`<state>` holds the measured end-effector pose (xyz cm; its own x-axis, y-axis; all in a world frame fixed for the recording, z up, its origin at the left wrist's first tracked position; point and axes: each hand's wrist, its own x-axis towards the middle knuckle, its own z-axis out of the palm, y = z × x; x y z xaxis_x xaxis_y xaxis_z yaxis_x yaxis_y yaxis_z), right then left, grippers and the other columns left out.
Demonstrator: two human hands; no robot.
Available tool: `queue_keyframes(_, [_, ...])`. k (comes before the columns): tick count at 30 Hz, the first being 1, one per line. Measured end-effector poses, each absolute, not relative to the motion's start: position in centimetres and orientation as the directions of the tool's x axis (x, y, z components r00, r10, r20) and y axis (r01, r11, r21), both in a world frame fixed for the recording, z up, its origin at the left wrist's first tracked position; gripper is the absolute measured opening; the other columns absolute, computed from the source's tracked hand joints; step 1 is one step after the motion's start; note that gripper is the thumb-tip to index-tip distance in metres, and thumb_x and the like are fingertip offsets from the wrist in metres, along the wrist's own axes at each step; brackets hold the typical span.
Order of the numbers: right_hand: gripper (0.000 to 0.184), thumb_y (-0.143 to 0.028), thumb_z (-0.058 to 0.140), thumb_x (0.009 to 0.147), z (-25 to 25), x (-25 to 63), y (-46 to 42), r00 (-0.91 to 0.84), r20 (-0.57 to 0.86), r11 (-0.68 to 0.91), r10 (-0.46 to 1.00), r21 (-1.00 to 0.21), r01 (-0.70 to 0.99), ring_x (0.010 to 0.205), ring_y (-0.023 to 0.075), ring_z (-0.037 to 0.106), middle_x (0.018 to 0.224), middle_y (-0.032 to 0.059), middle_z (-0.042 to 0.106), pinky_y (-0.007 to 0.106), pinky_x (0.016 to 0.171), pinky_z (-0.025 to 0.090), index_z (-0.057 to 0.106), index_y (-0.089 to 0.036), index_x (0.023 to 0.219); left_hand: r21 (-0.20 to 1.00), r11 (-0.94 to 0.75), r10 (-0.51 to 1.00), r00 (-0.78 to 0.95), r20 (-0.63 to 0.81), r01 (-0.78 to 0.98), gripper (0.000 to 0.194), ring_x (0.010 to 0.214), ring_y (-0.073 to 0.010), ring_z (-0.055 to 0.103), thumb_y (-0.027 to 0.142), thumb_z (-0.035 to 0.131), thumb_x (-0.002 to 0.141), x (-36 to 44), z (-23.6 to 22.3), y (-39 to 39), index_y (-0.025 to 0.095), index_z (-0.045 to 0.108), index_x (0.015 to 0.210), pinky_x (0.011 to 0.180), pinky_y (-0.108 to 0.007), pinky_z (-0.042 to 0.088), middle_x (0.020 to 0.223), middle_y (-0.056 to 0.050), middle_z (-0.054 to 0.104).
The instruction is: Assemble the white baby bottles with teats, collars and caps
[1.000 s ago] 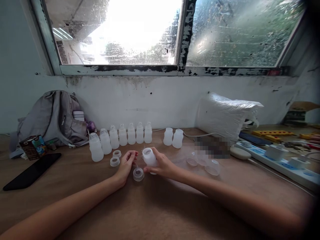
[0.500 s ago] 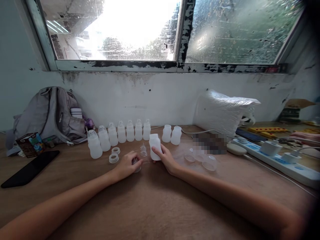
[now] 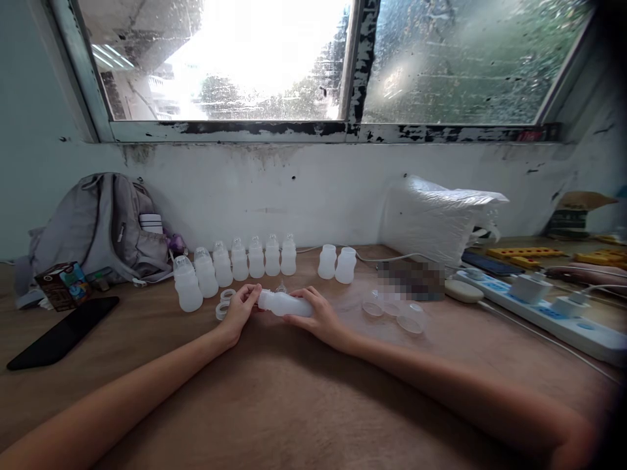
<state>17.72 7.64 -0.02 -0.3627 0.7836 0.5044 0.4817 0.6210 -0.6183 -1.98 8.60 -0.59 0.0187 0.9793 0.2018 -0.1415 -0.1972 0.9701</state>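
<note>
A frosted white baby bottle (image 3: 287, 304) lies on its side in the air, its open neck toward the left. My right hand (image 3: 318, 313) is closed around its base end. At the neck, my left hand (image 3: 243, 307) pinches a small clear bottle part against or beside the mouth; my fingers hide most of it. Just behind the bottle, a clear teat (image 3: 281, 287) stands on the table, partly covered. White screw rings (image 3: 223, 309) lie by my left hand. Several bottles with clear tops (image 3: 240, 261) stand in a row behind, and two open bottles (image 3: 345, 266) stand to the right.
Clear caps (image 3: 410, 321) lie right of my right hand on the wooden table (image 3: 304, 405). A black phone (image 3: 63, 333), a carton (image 3: 61, 284) and a grey backpack (image 3: 102, 228) are at left. A power strip (image 3: 543, 313) and another person's hand (image 3: 595, 273) are at right.
My right hand has tipped the bottle from upright onto its side, neck to the left. My left hand has moved left and slightly up, meeting the bottle's neck.
</note>
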Motion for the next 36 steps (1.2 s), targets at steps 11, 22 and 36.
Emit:
queue_keyframes(11, [0.038,-0.032,0.068,0.065,-0.3,17.9,7.8,-0.289,0.585,0.643,0.758,-0.595,0.483,0.087,0.0174,0.052,0.095,0.0027,0.046,0.033,0.080,0.044,0.057,-0.025,0.101,0.975,-0.220,0.974,0.050,0.222,-0.038,0.035,0.072,-0.0147,0.054,0.049,0.059,0.067,-1.9,-0.6,8.6,0.017,0.055,0.080,0.059,-0.024,0.047,0.080,-0.002,0.057])
queue_keyframes(22, [0.039,-0.024,0.069,0.066,-0.9,18.1,7.7,-0.313,0.708,0.735,0.633,-0.423,0.530,0.097,0.0216,0.047,0.103,0.0054,0.045,0.040,0.087,0.042,0.058,-0.030,0.103,0.983,-0.150,0.986,0.092,0.141,0.102,0.040,0.030,-0.0053,0.032,0.057,0.045,0.074,-1.7,-0.9,8.7,0.018,0.042,0.063,0.028,-0.016,0.021,0.043,0.008,0.040])
queue_keyframes(36, [0.034,-0.018,0.052,0.078,-1.0,18.7,6.6,-0.519,0.742,0.797,0.424,-0.034,0.603,0.095,0.0225,0.045,0.099,0.0076,0.050,0.040,0.086,0.040,0.056,-0.030,0.110,0.935,-0.268,0.963,0.109,0.248,0.234,0.037,0.030,-0.0060,0.030,0.053,0.043,0.077,-1.5,-0.4,7.7,0.019,0.043,0.061,0.030,-0.017,0.020,0.037,0.008,0.035])
